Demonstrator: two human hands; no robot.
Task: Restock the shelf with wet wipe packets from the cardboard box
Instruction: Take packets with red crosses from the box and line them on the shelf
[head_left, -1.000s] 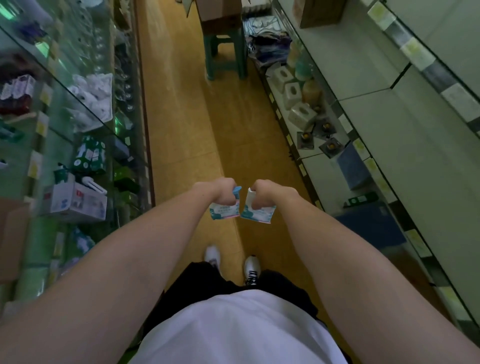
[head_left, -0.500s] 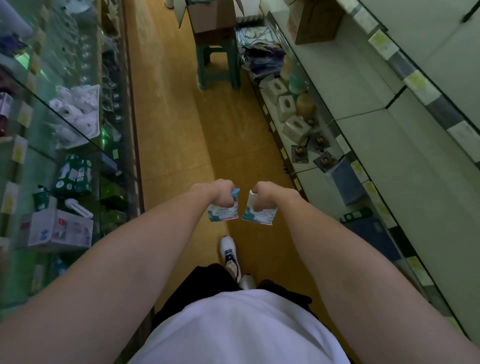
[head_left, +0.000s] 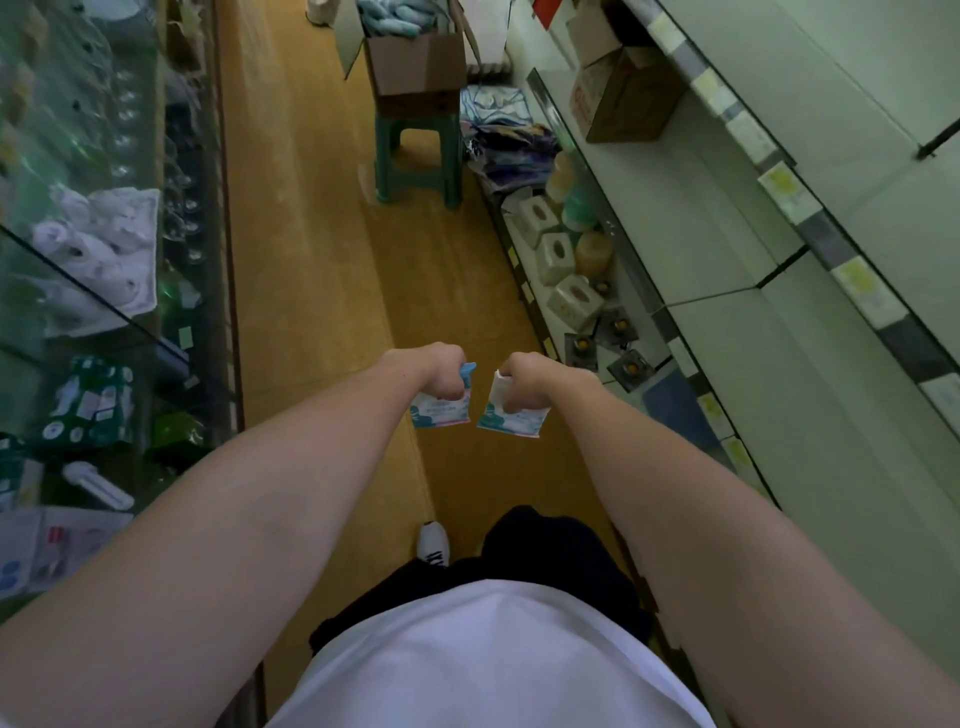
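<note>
Cardboard box (head_left: 415, 62) nearer; packets (head_left: 441, 410) in hands (head_left: 441, 371).

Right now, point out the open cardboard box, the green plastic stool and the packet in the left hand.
open cardboard box (head_left: 415, 60), head view, brown front wall.
green plastic stool (head_left: 385, 156), head view, left front leg.
white-and-teal wet wipe packet (head_left: 439, 414), head view, printed face below the left hand (head_left: 441, 371).

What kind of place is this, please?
Most likely a small shop aisle: shelves with price labels on the right, a glass display case of goods on the left, and an open cardboard box on a stool.
</note>
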